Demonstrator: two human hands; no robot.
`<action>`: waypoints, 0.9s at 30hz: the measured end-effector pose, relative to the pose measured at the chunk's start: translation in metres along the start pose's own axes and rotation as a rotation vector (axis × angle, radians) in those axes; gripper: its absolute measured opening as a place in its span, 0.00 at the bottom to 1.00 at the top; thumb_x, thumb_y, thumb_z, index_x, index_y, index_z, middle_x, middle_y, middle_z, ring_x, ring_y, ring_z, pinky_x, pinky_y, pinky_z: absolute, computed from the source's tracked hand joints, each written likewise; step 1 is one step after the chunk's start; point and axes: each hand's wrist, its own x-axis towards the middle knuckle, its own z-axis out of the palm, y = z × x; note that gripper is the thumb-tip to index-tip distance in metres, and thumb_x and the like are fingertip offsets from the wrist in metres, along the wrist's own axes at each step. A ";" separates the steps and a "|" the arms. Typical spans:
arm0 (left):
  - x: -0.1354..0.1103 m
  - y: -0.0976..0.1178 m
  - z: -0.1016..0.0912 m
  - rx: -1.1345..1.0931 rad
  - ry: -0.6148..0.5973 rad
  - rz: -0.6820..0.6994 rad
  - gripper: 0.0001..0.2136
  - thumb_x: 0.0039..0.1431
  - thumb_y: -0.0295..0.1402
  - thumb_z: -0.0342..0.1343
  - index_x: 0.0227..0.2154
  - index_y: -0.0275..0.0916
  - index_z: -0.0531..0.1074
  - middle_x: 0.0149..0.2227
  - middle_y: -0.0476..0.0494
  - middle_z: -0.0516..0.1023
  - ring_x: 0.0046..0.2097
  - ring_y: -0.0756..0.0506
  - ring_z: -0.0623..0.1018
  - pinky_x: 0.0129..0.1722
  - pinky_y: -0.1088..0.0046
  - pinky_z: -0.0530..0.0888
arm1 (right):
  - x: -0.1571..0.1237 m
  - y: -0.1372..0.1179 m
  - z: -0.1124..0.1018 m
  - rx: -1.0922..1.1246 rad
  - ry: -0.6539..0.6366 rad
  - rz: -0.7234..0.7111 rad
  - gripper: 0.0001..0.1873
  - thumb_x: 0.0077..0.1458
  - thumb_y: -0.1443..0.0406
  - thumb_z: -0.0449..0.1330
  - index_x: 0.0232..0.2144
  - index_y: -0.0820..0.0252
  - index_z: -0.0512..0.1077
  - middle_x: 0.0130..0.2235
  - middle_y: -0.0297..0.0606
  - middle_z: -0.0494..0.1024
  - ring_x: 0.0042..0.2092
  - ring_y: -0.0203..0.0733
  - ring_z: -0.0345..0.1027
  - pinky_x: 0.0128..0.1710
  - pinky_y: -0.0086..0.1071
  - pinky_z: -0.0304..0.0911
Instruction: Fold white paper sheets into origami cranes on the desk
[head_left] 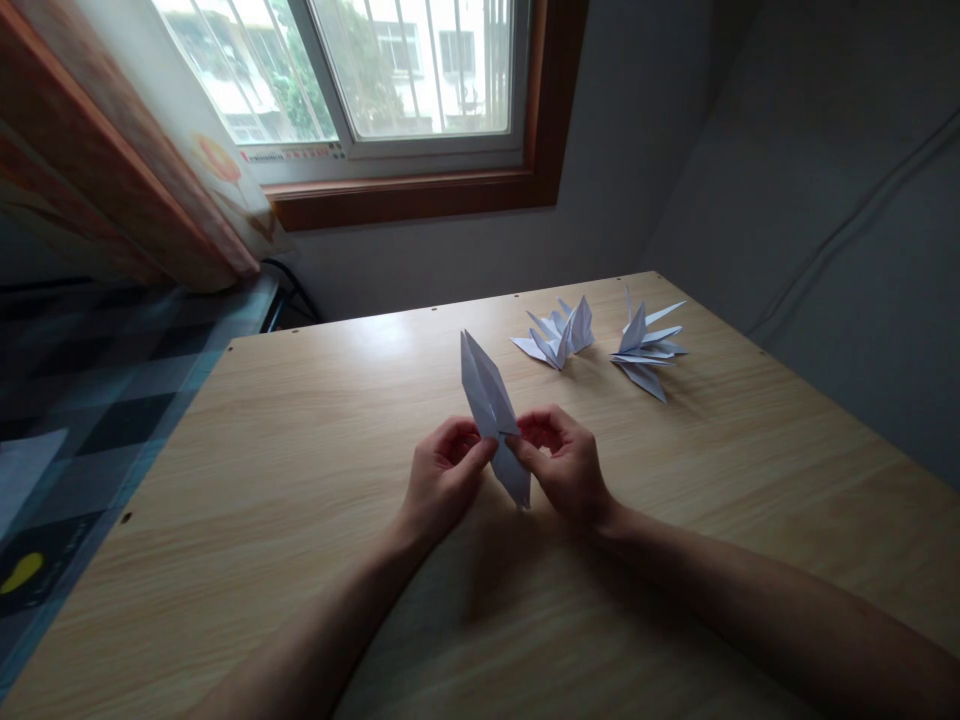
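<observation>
Two hands pinch a folded white paper piece above a light wooden bench.

The left hand (pixel 444 478) and the right hand (pixel 564 462) each close a grip of thumb and fingertips on the middle of the long, pointed white folded paper (pixel 491 410), which stands tilted, its lower tip just over the light wooden bench (pixel 300 470). Two finished white paper birds with fanned tails (pixel 559 335) (pixel 646 348) lie side by side farther back, well apart from the hands.

A home room: curtained window (pixel 390 70), wooden table (pixel 300 480).
</observation>
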 end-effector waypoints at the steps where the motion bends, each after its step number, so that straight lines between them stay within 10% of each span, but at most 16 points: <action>1: 0.000 0.000 0.000 0.013 -0.006 0.000 0.11 0.50 0.38 0.65 0.31 0.36 0.75 0.31 0.44 0.78 0.33 0.47 0.76 0.36 0.70 0.73 | -0.001 -0.002 0.000 -0.055 -0.006 -0.055 0.06 0.51 0.64 0.64 0.33 0.59 0.71 0.31 0.34 0.74 0.30 0.36 0.67 0.29 0.30 0.66; 10: -0.002 0.005 0.001 0.016 -0.015 0.008 0.11 0.52 0.40 0.63 0.32 0.36 0.76 0.32 0.44 0.77 0.33 0.46 0.76 0.33 0.71 0.73 | -0.008 -0.012 -0.001 -0.250 -0.154 -0.441 0.09 0.57 0.67 0.59 0.41 0.57 0.74 0.42 0.42 0.73 0.42 0.42 0.71 0.41 0.35 0.69; 22: -0.005 0.005 -0.002 0.043 -0.056 0.023 0.10 0.56 0.39 0.58 0.31 0.36 0.77 0.30 0.43 0.78 0.35 0.44 0.76 0.37 0.68 0.73 | -0.006 -0.003 -0.001 -0.517 -0.069 -0.635 0.12 0.57 0.73 0.56 0.41 0.53 0.71 0.38 0.40 0.77 0.40 0.44 0.72 0.42 0.38 0.70; 27: -0.007 0.010 0.004 -0.014 -0.069 -0.018 0.11 0.52 0.39 0.64 0.33 0.36 0.78 0.33 0.41 0.80 0.39 0.41 0.79 0.39 0.67 0.75 | -0.008 0.000 0.000 -0.475 0.001 -0.654 0.29 0.53 0.74 0.58 0.56 0.52 0.59 0.37 0.38 0.77 0.37 0.44 0.71 0.39 0.40 0.69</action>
